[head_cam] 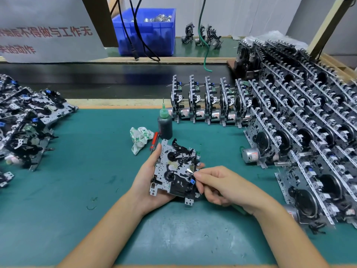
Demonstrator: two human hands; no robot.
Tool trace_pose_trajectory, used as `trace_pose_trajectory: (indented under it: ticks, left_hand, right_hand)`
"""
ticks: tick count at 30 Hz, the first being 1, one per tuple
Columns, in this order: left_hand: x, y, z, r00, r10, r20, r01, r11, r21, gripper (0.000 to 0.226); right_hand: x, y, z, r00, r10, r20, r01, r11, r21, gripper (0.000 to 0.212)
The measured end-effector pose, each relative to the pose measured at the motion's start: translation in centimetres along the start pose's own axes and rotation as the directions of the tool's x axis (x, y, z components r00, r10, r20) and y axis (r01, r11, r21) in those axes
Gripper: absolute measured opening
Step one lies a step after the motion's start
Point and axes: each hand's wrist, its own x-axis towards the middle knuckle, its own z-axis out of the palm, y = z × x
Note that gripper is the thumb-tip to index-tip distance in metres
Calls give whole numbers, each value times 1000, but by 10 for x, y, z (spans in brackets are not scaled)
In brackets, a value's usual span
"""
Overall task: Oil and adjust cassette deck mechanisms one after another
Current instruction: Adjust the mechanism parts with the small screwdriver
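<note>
My left hand (147, 182) grips a metal cassette deck mechanism (174, 169) from below and from its left edge, holding it tilted above the green mat (77, 190). My right hand (218, 185) pinches a thin pointed metal tool (190, 170) whose tip touches the right side of the mechanism, beside a small blue part. A green handle shows under that hand's palm. A dark oil bottle (164, 123) with a green needle nozzle stands upright just behind the mechanism.
A crumpled cloth (140, 139) and a red screwdriver (154, 140) lie by the bottle. Stacked mechanisms (309, 132) fill the right side, with a row (204, 105) standing behind. More lie piled at left (29, 124). A blue bin (146, 29) sits beyond the black belt.
</note>
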Motion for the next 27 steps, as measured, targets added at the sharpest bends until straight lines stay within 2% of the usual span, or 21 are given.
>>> trace_pose_trajectory:
  ticks: [8,13,19,27]
  left_hand:
    - [0,-1,2,1000,-7,-24,8,1000,4,70]
    - [0,-3,2,1000,1,-29,-1,1000,18,70]
    - [1,-4,2,998,5,-57,-3,999,43,68]
    - [2,-5,1,999,10,-38,-8,998,62,69]
  right_hand:
    - [-2,-1,5,999,28,-22,-28,1000,3,55]
    - [-1,-1,7,999,45,16,-45,999,-11,65]
    - [0,-2,3,997,67,25,-64,991,-121,65]
    - [2,0,-5,989,102,112,-91,991,-99,67]
